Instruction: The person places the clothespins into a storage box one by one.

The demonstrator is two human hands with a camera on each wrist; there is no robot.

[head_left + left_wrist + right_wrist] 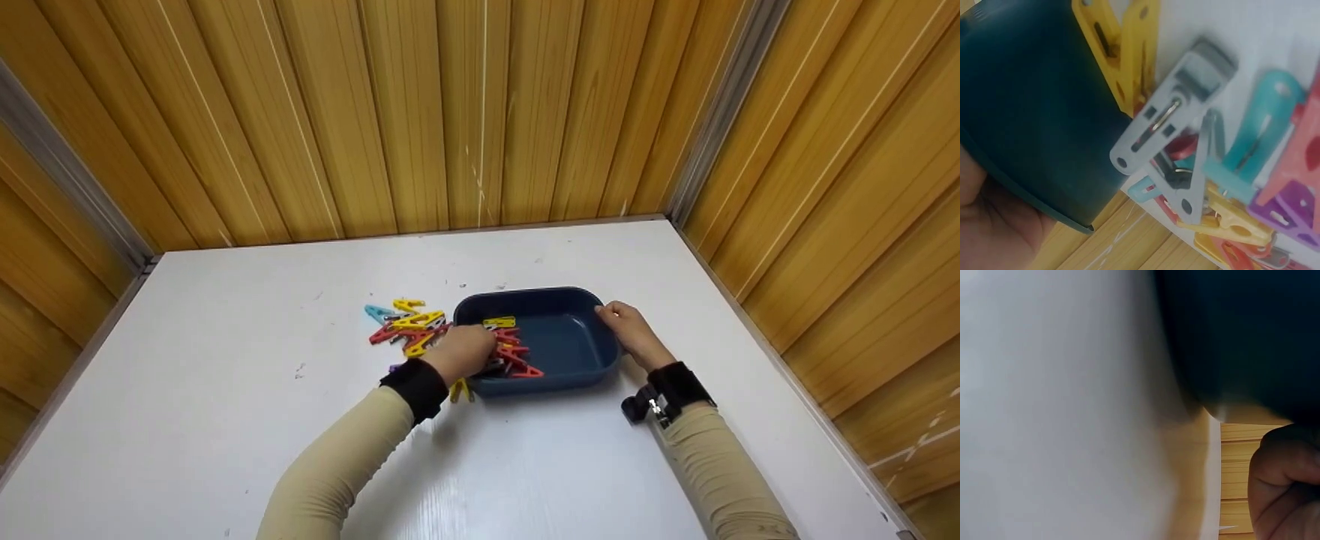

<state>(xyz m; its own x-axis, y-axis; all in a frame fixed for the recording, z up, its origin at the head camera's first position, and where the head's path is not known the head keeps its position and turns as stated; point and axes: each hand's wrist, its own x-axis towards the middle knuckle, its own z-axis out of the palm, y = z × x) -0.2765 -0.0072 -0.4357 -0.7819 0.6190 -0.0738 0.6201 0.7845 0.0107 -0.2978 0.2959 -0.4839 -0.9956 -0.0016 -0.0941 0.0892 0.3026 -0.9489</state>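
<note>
just left of the left hand (465, 351) i see loose clothespins (417, 322) heaped on the white table (187, 405); that hand reaches into the blue basin (566, 341), fingers hidden, so from out here i cannot tell whether they are clamped. more pins (512, 350) lie in the basin just right of it; the right hand (631, 331), farther right, grips the basin's right rim.
</note>
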